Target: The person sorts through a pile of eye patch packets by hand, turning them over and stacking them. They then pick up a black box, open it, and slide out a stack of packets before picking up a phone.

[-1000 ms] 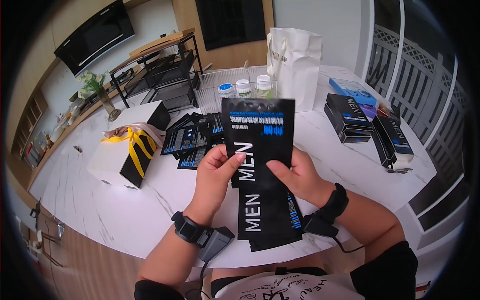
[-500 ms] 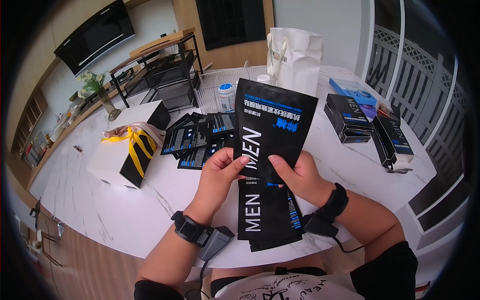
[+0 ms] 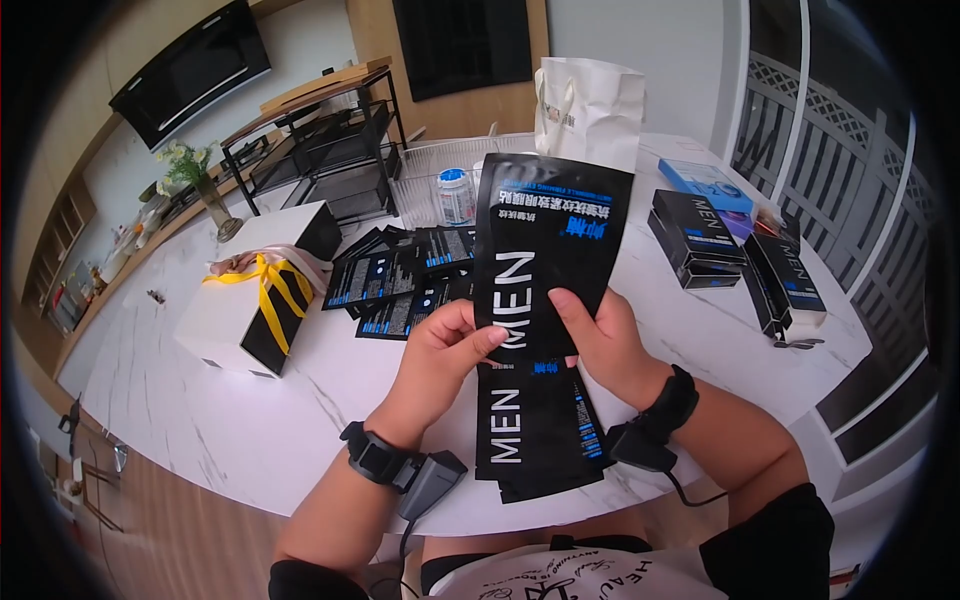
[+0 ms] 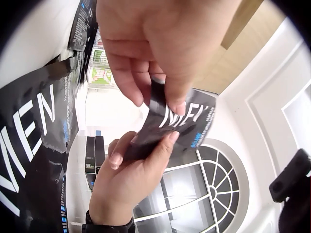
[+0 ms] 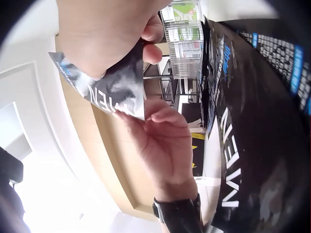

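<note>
Both hands hold up one black eye patch sachet (image 3: 560, 235) with white MEN lettering, its face toward me and its upper part slightly bowed. My left hand (image 3: 440, 345) pinches the lower left edge between thumb and fingers. On the opposite edge, my right hand (image 3: 605, 345) grips it with the thumb lying across the front. The left wrist view shows the sachet (image 4: 182, 119) bent between both hands. Below it, more MEN sachets (image 3: 508, 425) lie overlapping near the table's front edge. A loose pile of similar sachets (image 3: 375, 280) lies beyond my left hand.
At left sits a white box (image 3: 225, 320) with yellow ribbon. Black MEN boxes (image 3: 695, 235) and a blue box (image 3: 705, 183) lie at right. Behind stand a clear organizer (image 3: 415, 165) with bottles, a white paper bag (image 3: 595, 110) and a black rack (image 3: 340, 150).
The held sachet first swung right and tilted, then turned partly back toward upright and now bows. My right thumb sits a little higher. The sachets on the table stay put.
</note>
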The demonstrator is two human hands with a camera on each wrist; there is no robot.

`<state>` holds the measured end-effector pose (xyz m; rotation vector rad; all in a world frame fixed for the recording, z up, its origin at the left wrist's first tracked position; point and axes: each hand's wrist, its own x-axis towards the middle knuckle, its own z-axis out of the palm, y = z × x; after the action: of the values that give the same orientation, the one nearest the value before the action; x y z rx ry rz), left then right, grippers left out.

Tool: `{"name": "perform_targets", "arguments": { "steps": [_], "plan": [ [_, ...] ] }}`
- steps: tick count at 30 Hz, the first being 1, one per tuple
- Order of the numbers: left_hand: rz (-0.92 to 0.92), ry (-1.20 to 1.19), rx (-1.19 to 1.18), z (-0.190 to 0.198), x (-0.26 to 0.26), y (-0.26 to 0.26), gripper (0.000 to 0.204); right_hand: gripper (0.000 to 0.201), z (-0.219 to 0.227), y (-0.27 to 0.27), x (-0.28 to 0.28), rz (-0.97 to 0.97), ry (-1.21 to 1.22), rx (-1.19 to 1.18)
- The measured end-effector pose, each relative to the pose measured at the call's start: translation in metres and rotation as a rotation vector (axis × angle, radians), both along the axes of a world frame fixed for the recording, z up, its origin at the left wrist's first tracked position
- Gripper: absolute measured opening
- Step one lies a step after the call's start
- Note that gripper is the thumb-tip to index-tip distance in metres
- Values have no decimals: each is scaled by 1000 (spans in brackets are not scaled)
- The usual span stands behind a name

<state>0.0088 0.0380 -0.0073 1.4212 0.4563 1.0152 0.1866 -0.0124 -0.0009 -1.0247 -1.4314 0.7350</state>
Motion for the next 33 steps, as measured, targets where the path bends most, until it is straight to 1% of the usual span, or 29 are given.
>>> {"name": "perform_targets", "arguments": {
  "steps": [2, 4, 5, 6, 8, 9, 10, 11, 13, 14, 15, 16, 18, 19, 20, 21, 22, 24, 26, 28, 30, 31, 32, 33],
  "plan": [
    [-15, 5, 23, 2, 0, -1, 8, 29, -1, 3, 2, 5, 40, -11],
    [82, 18, -51, 4, 0, 1, 10, 30, 0, 0, 0, 37, 55, -39],
    [91, 29, -34, 1, -2, 5, 12, 30, 2, -3, -1, 70, 17, -42],
    [92, 26, -26, 1, -2, 4, 12, 30, 3, -5, -1, 102, -21, -45],
    [67, 12, -114, 3, 1, 2, 15, 30, 0, -1, -1, 99, 5, -22],
    [59, 17, -115, 5, 2, -1, 16, 30, -2, 3, 0, 70, 76, -40],
    [17, 32, -59, 2, 2, 1, 18, 30, -2, 5, 2, 41, 147, -59],
    [2, 54, -60, -3, 2, 4, 17, 31, 1, 6, 0, 5, 205, -60],
    [-14, 74, -58, -7, 1, 8, 16, 30, 1, 3, 1, 17, 169, -96],
    [32, 90, -76, -7, 1, 9, 15, 29, 0, 1, 1, 32, 133, -135],
    [78, 107, -93, -6, 0, 10, 14, 27, 0, -2, 1, 80, 60, -111],
    [80, 107, -86, -5, -1, 10, 14, 26, 0, -6, 0, 119, -31, -76],
    [37, 55, -70, -6, -1, 9, 13, 27, 2, -6, -3, 94, -12, -70],
    [-15, 55, -38, -8, -2, 10, 12, 27, 1, -3, -2, 95, -11, -69],
    [-14, 56, -37, -6, -2, 8, 12, 27, 0, 2, 1, 50, 41, -90],
    [-51, 39, -54, -3, -2, 4, 12, 28, 0, 4, 3, 5, 92, -110],
    [-88, 21, -69, -1, -1, 2, 12, 28, 0, 4, 3, 5, 92, -110],
    [-71, 15, -37, -2, -3, 6, 12, 28, 1, 3, 0, -23, 88, -108],
    [42, 27, -59, -1, -4, 8, 11, 28, 0, 0, 0, -4, 69, -115],
    [60, 27, -50, -6, -3, 10, 12, 29, -2, -1, 2, 77, -9, -3],
    [124, -23, -204, -1, 0, 7, 15, 26, -8, 3, 3, 51, -53, 11],
    [147, 12, -174, -2, 1, 7, 22, 24, -16, 10, 4, 24, -10, 79],
    [144, 11, -171, -2, 1, 7, 22, 23, -21, 13, 4, -1, 34, 146],
    [106, -40, -258, -1, 0, 8, 29, 23, -20, 12, 4, -36, 75, 129]
  ]
}}
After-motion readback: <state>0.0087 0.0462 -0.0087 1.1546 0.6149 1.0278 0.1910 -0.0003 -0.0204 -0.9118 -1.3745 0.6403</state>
